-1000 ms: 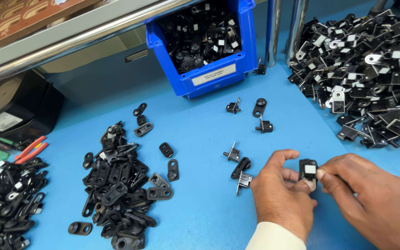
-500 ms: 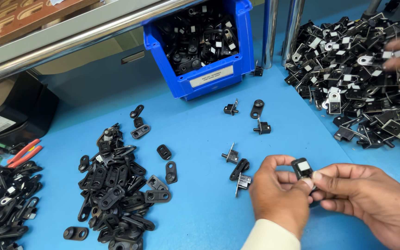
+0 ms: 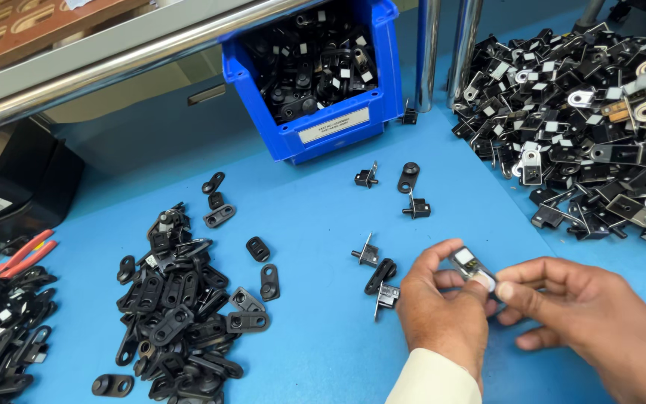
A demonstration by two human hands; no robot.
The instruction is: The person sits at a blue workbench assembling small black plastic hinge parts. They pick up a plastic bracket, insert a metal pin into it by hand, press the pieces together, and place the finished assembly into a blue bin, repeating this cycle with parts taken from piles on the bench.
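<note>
My left hand (image 3: 443, 310) and my right hand (image 3: 592, 322) meet low at the right of the blue table (image 3: 315, 224). Together they pinch a small black part with a pale face (image 3: 471, 263) between their fingertips. Just left of my left hand lie three small black parts with metal pins (image 3: 377, 273). Further back lie three more loose black parts (image 3: 405, 187).
A blue bin (image 3: 323, 127) of black parts stands at the back. A large heap of black and silver parts (image 3: 592, 127) fills the right. A pile of flat black brackets (image 3: 181, 307) lies at the left, another pile (image 3: 1, 337) at the far left beside red-handled pliers (image 3: 28, 251).
The small part has turned in my fingers, its pale face now up. Another person's hand seen over the right heap half a second ago is gone.
</note>
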